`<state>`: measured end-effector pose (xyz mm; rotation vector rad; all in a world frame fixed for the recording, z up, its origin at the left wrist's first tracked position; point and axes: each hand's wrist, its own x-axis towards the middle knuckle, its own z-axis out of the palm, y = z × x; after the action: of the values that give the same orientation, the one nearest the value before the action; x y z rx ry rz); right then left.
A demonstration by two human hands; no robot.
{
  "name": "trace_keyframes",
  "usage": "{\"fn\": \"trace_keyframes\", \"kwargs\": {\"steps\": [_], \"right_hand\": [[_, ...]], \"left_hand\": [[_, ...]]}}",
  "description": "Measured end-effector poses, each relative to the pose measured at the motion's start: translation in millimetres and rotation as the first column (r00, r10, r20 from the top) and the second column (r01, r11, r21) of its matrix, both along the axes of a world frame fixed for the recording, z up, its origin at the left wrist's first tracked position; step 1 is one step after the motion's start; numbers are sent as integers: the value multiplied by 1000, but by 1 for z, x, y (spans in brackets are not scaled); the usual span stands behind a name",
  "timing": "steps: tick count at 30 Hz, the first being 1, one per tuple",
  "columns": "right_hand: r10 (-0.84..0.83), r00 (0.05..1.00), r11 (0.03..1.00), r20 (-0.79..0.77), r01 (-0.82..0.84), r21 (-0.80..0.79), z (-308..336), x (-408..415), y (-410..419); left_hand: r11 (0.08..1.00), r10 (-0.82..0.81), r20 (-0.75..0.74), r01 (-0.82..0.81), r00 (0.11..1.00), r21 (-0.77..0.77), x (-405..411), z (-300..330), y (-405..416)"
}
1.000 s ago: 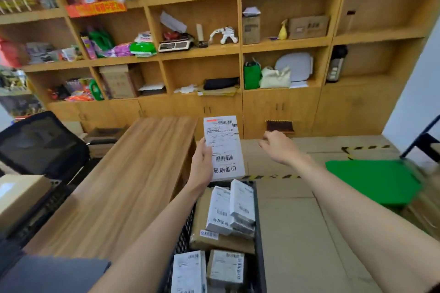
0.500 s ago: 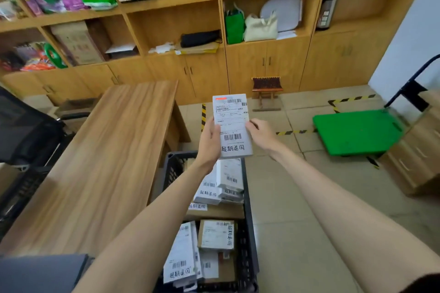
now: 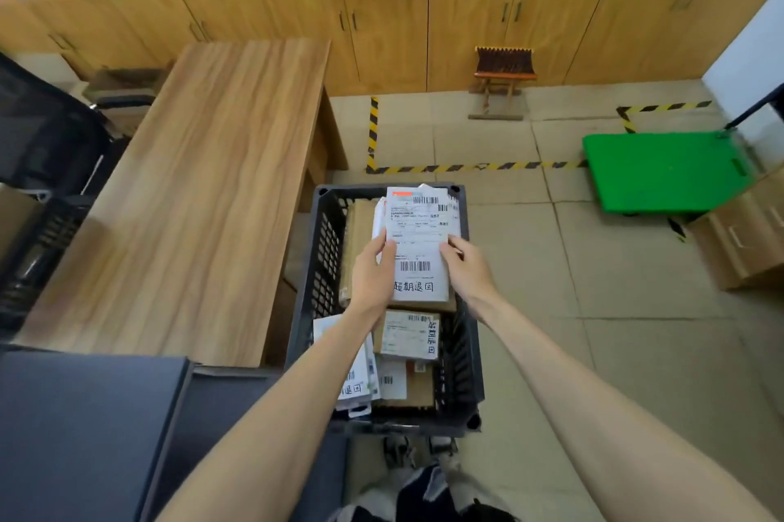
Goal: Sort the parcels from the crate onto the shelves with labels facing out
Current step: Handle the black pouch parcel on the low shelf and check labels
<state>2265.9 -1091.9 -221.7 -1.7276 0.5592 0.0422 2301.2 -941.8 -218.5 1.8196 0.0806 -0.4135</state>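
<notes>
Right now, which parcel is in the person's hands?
The white-labelled parcel, held above the crate by left hand and right hand; others lie inside.

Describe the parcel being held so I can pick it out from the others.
Find the dark slatted crate on the floor beside the wooden table. Over its far half, both hands, left and right, hold a flat white parcel. Unlike the parcels lying below, it is raised, label toward the camera, with an orange strip at its top corner.
</notes>
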Motion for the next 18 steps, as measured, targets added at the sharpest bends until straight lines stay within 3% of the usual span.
{"fn": "trace_keyframes", "kwargs": {"steps": [6,14,18], "right_hand": [[-1,996,1000,-91,3,14,-52,-62,35],[-5,967,1000,-255,8,11,-109,-115,52],[-3,940,1000,-341,-2,-13,-128,-120,54]], "left_hand": [[1000,-15,-52,15,999,1,-58,-47,35],[982,-36,-196,70,980,173,-106,-149,63],[978,-86,-269,133,959,161,-109,-118,56]]}}
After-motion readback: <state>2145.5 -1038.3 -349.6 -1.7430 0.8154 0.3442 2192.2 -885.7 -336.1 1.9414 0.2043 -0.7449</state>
